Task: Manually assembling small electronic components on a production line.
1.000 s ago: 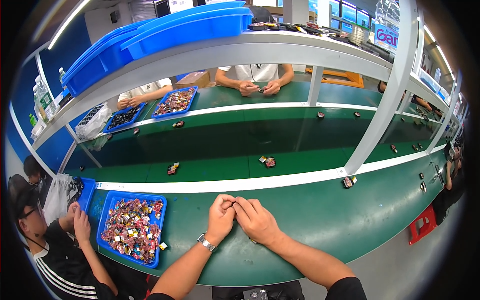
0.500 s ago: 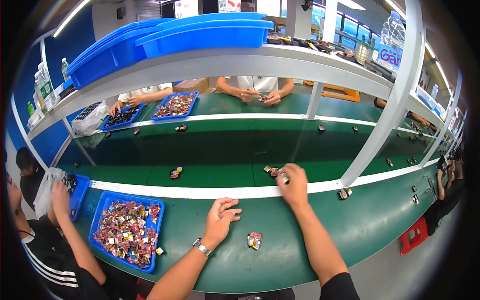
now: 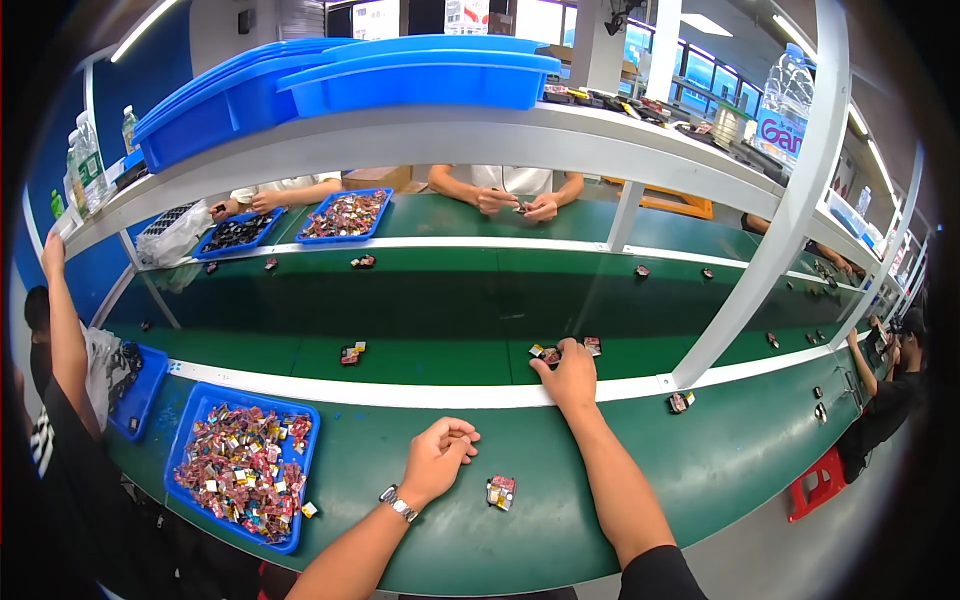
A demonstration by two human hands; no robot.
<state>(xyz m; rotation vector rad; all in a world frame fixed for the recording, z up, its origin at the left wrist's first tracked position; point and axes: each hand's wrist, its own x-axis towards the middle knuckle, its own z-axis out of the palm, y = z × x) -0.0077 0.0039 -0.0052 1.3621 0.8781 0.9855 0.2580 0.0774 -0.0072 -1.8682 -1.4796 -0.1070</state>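
Over the far side of the white rail, my right hand reaches onto the dark green belt. Its thumb and index finger close around a small red-and-black part with a yellow-white tab. Just right of the fingers lies a similar part. My left hand, with a metal watch at the wrist, hovers above the near green tabletop, fingers curled and no object visible in them. To its right another small part with pinkish and white faces lies on the tabletop.
At the left a blue tray is heaped with such parts. A blue bin and a co-worker's raised arm are beyond it. A white rail edges the belt; a shelf post rises at right. Large blue trays sit overhead.
My right hand has shifted slightly left and down, and a part now shows to its right. My left fingers have curled in. The co-worker at left has raised an arm to the shelf.
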